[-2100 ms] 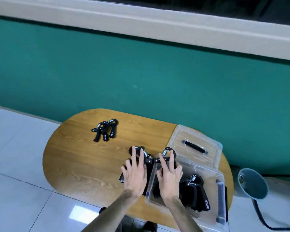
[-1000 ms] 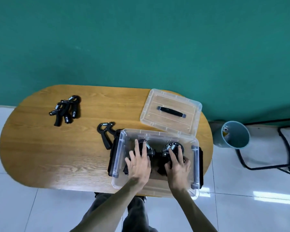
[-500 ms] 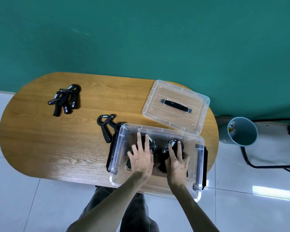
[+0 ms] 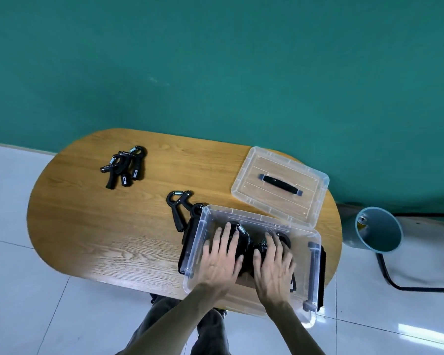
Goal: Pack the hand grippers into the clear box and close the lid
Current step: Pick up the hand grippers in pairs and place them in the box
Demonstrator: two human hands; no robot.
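While both hands, left (image 4: 222, 262) and right (image 4: 273, 265), press flat with fingers spread on hand grippers (image 4: 246, 245) inside the clear box (image 4: 314, 275), its lid (image 4: 280, 183) lies behind on the oval wooden bench (image 4: 100, 226). More grippers (image 4: 124, 166) lie far left. Green wall, white tiled floor, teal bin (image 4: 377, 229).
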